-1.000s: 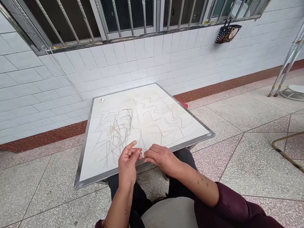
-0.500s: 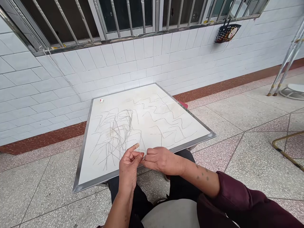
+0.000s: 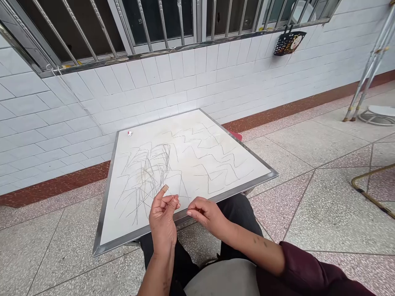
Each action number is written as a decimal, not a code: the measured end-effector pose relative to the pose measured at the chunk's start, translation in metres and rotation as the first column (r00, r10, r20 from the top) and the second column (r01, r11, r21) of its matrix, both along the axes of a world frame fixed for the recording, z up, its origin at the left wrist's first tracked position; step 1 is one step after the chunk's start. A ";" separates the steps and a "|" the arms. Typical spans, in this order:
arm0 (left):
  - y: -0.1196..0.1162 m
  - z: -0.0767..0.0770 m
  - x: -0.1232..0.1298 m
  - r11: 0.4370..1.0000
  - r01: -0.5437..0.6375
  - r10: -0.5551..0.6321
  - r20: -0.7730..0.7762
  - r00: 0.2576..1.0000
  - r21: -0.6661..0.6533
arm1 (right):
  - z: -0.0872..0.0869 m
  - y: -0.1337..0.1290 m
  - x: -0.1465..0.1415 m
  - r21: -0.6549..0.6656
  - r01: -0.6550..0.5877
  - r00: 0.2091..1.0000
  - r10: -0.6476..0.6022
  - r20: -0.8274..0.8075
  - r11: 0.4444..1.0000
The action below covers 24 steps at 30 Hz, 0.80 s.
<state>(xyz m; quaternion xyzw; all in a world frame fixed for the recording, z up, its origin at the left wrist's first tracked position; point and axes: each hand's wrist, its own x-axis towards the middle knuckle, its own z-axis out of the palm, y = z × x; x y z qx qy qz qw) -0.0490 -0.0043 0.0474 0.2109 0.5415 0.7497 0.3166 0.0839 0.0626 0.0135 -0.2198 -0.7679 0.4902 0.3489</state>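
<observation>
Over the near edge of the white table (image 3: 111, 222), my left hand (image 3: 163, 224) pinches a tiny, thin reddish-orange piece between thumb and forefinger. Its exact kind is too small to tell. A tan band wraps one of that hand's raised fingertips. Just to the right, a small gap away, is my right hand (image 3: 206, 216), fingers curled and thumb pressed to them; what it holds, if anything, is not clear. Beyond both hands, thin dark bent strands (image 3: 149, 164) form a tangle on the left of the tabletop, while separate zigzag strands (image 3: 212, 154) spread over its right side.
A small white-and-red object (image 3: 130, 133) sits at the table's far left corner. Behind stands a white tiled wall (image 3: 135, 98) with a barred window (image 3: 160, 24). From the bars hangs a dotted bag (image 3: 288, 43). Metal poles (image 3: 368, 68) and a white round stool (image 3: 379, 113) are at right.
My hands have come apart, having been fingertip to fingertip. The left has shifted a little left, and the right has tilted and dropped slightly. The view has turned a little.
</observation>
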 end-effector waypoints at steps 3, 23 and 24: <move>-0.001 -0.002 0.005 1.000 0.016 -0.017 -0.028 0.999 -0.008 | 0.000 -0.002 -0.006 -0.419 -0.109 0.991 0.064 -0.120 0.901; -0.011 0.000 0.020 0.981 0.188 -0.193 -0.100 0.976 -0.050 | 0.019 0.003 -0.005 -0.587 -0.160 0.975 0.032 -0.222 0.793; -0.012 0.001 0.021 0.980 0.190 -0.196 -0.097 0.976 -0.063 | 0.019 0.003 -0.003 -0.584 -0.162 0.975 0.036 -0.221 0.795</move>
